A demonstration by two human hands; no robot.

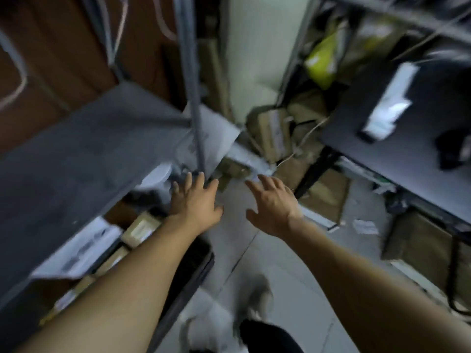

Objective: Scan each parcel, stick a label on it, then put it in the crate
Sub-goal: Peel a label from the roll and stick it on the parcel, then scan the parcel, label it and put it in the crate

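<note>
We extend our left hand (196,202) and right hand (274,207), fingers spread, empty, towards a blurred brown parcel (230,170) (orientation indiscernible); a shelf upright (197,128) stands alongside.

Matt grey shelf (84,149); brown cardboard boxes (272,133); smooth floor tiles (288,289).

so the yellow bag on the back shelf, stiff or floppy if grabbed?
Probably floppy: the yellow bag looks creased and slumped against the shelf frame. Likely light and slippery, since it looks like thin plastic film. The picture is blurred, so its contents can't be told.
</note>
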